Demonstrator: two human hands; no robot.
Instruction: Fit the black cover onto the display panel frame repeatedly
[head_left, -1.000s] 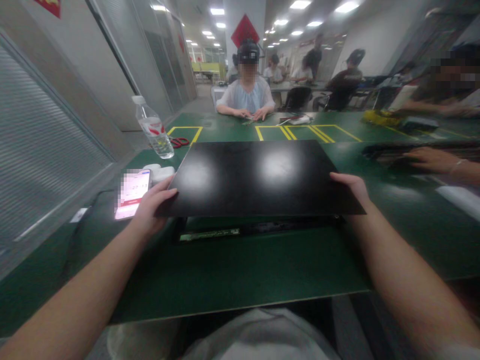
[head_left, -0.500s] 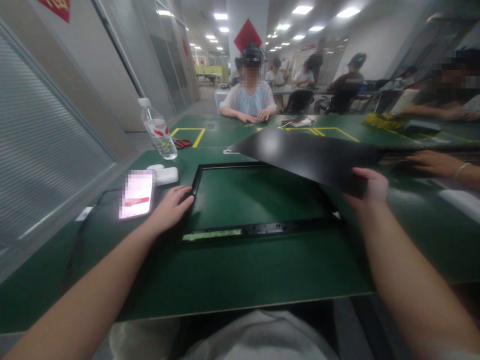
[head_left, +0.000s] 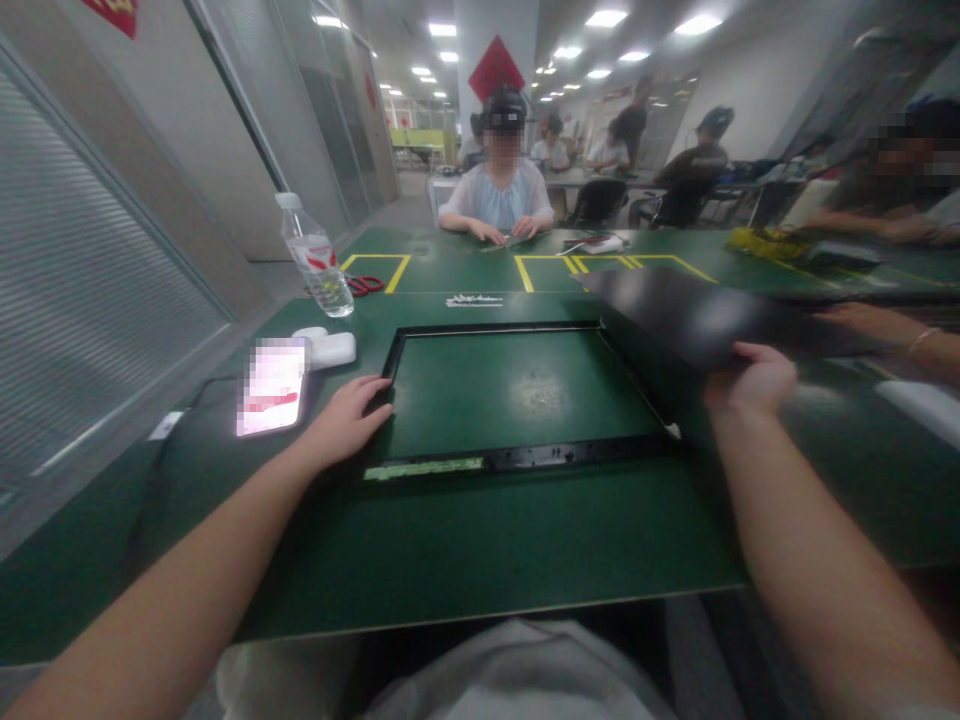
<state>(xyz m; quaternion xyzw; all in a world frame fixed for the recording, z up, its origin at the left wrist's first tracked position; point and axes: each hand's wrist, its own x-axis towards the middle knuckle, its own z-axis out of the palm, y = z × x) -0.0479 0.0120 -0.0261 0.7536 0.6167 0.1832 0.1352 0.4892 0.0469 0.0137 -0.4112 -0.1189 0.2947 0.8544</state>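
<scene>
A thin black rectangular frame (head_left: pixel 570 455) lies flat on the green table (head_left: pixel 480 550) in front of me. A green strip (head_left: pixel 424 468) shows along its near rail, at the left, and a small white piece (head_left: pixel 673 431) sits at its near right corner. My left hand (head_left: pixel 352 418) holds the frame's left side between thumb and fingers. Off to the right, my right hand (head_left: pixel 756 382) grips the near edge of a thin, dark, glossy panel (head_left: pixel 675 308), raised and tilted above the table. Part of the fingers is hidden by the panel.
To the left are a lit phone (head_left: pixel 274 388), a white case (head_left: pixel 334 349), a water bottle (head_left: pixel 319 265) and red-handled scissors (head_left: pixel 366 286). Small white strips (head_left: pixel 474 300) lie behind the frame. A co-worker's hand (head_left: pixel 874 322) is at the right; another person (head_left: pixel 499 195) sits opposite.
My right hand has moved the dark panel to the right, off the frame's far right corner, uncovering the far rail and right rail. My left hand has barely shifted at the frame.
</scene>
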